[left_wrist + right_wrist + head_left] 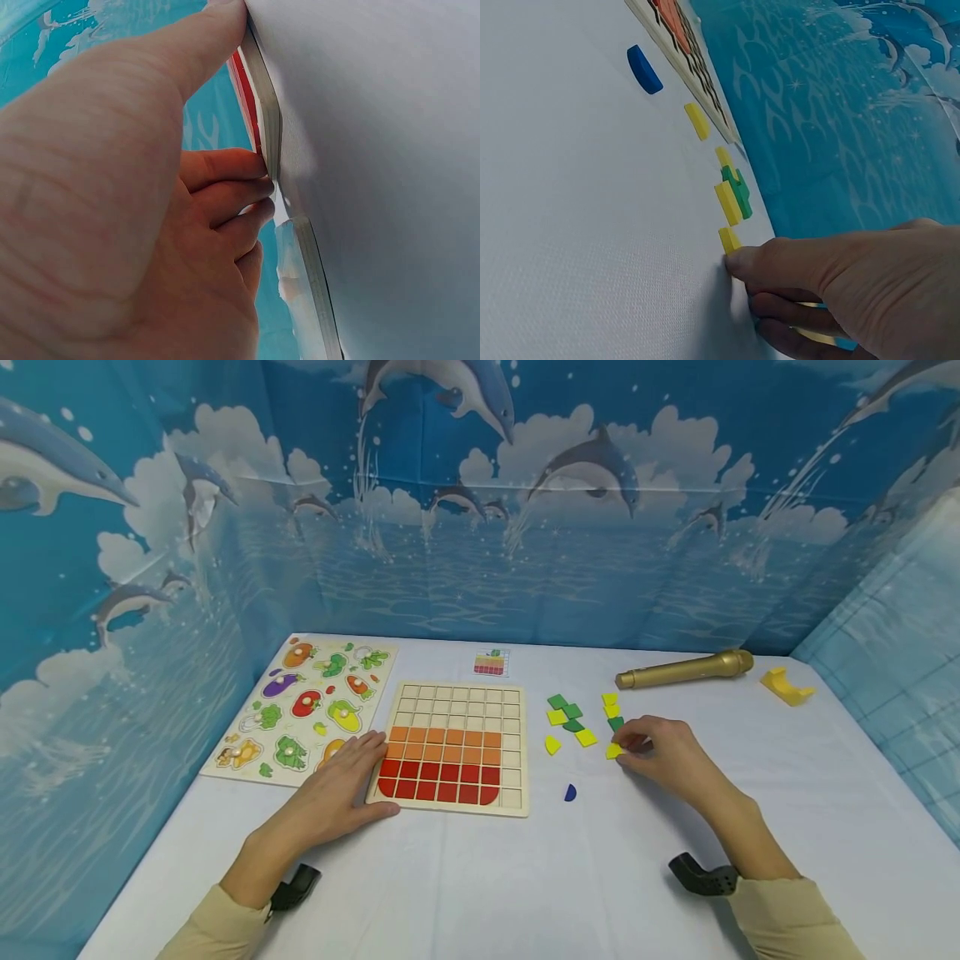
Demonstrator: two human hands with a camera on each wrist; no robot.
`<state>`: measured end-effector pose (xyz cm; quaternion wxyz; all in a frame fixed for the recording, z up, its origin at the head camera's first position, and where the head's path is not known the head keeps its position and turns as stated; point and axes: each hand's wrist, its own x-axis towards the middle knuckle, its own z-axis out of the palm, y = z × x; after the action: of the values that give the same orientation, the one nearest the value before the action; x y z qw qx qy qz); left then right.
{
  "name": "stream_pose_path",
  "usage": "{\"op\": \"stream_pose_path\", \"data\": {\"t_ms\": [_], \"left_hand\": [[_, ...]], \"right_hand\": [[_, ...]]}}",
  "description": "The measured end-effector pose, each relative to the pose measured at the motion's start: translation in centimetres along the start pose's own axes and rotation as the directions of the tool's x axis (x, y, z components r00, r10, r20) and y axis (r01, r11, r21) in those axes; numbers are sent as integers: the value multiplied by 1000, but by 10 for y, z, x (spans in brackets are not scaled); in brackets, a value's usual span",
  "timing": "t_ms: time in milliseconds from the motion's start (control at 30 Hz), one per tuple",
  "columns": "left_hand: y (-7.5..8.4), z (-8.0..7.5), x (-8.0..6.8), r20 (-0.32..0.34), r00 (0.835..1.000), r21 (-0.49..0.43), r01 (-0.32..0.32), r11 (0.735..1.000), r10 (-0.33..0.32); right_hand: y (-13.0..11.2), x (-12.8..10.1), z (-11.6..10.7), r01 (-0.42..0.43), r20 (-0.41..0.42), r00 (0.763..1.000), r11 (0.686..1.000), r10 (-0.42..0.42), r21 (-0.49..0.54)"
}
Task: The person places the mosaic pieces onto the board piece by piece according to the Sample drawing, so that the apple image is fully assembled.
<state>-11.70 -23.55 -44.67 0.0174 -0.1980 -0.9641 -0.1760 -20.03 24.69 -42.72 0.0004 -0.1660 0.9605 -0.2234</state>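
Observation:
A wooden grid board lies flat on the table, with rows of orange tiles and red tiles filling its lower cells. My left hand rests at the board's left edge, thumb by the near corner, fingers stretched along the side. To the right of the board, my right hand pinches a yellow tile between thumb and fingertips. That yellow tile shows just past the thumb in the right wrist view. Around it are loose yellow and green tiles, and a blue rounded piece lies nearer me.
A vegetable knob puzzle lies at the left, partly under my left hand. Behind the board is a small pattern card. A gold microphone and a yellow curved stand occupy the back right. Dolphin-print curtains border the table.

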Motion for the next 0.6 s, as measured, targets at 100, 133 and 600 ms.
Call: {"op": "stream_pose_path", "data": {"t_ms": [100,133,600], "left_hand": [[0,0,0,0,1000,0,1,1000,-1],[0,0,0,0,1000,0,0,1000,0],[-1,-1,0,8,1000,-12,-2,1000,2]], "right_hand": [[1,0,0,8,10,1000,1000,-8,3],[1,0,0,15,11,1000,1000,-15,4],[2,-2,2,91,-1,996,996,-91,5]]}}
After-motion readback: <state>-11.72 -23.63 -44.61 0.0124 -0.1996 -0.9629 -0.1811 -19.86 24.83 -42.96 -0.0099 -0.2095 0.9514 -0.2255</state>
